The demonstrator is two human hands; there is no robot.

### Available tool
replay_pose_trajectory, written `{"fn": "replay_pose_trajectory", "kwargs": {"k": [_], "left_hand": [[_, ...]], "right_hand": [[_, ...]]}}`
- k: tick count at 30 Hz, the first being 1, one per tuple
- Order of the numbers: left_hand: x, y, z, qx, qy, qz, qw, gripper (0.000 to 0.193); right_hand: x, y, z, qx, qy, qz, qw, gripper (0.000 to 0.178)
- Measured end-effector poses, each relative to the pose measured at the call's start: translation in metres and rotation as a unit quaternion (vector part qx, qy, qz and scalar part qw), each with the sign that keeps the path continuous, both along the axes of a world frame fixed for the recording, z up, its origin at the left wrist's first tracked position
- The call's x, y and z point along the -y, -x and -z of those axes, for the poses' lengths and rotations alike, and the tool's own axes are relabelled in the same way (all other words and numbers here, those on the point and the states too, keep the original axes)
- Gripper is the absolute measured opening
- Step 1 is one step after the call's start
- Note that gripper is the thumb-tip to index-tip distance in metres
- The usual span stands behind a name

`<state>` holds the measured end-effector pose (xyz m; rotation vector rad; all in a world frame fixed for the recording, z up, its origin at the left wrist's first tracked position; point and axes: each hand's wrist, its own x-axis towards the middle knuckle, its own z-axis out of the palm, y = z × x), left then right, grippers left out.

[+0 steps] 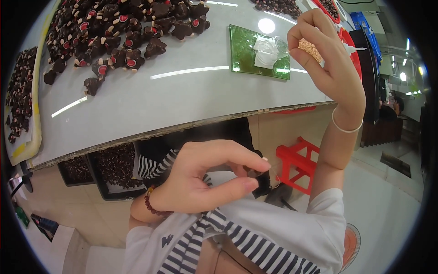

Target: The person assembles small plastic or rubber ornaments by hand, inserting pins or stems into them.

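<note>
Below the counter's (182, 96) near edge, the left hand (200, 182) pinches a small dark toy figure (261, 181) in a clenched grip; the right hand (328, 59), fingers closed on a white-tipped glue applicator (353, 48), hovers over the far right corner; steadying the figure before bringing the nozzle close would seem wise.

Left hand (200, 178) pinched low — right hand (326, 59) raised, fingers curled.

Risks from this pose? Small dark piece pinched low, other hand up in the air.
1. The left hand pinches the small dark brown toy piece by fingertips over the lap, off the grey table; a slip likely drops it to the floor.
2. The raised right hand hovers above the green tray; lowering carelessly might knock it.
</note>
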<state>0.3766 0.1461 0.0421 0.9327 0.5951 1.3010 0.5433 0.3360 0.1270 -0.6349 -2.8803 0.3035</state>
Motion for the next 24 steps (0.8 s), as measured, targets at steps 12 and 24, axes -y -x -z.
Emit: {"fn": "replay_pose_trajectory", "kwargs": {"k": [12,24], "left_hand": [[0.003,0.005,0.007,0.282,0.100,0.038,0.954,0.019],[0.003,-0.005,0.011,0.377,0.101,0.099,0.915,0.024]], "right_hand": [[0.066,0.004,0.014,-0.234,0.216,0.049,0.947,0.016],[0.101,0.000,0.031,-0.284,0.309,0.013,0.908,0.017]]}}
